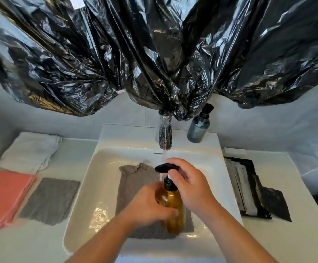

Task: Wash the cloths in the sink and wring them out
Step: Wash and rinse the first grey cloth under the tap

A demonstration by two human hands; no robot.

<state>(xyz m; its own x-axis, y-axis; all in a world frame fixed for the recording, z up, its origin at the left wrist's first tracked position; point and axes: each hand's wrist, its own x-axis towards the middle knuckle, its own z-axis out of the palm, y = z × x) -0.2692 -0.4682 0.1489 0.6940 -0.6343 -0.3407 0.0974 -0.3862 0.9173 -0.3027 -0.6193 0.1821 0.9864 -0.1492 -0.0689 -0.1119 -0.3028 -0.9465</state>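
A grey cloth (133, 185) lies wet and spread in the white sink (101, 168). Above it my left hand (148, 204) grips the body of an amber pump bottle (171, 207). My right hand (190, 185) rests on the bottle's black pump head (165, 167), fingers curled over it. A thin stream of water runs from the chrome tap (164, 137) just behind the bottle. On the counter to the left lie another grey cloth (50, 201), a stack of pink cloths (4, 196) and a folded white towel (29, 150).
A dark bottle with a black cap (199, 128) stands on the sink's back right rim. A black tray with packets (245, 186) and a dark flat sheet (276, 204) lie on the right counter. Black plastic bags (154, 54) hang over the wall behind the tap.
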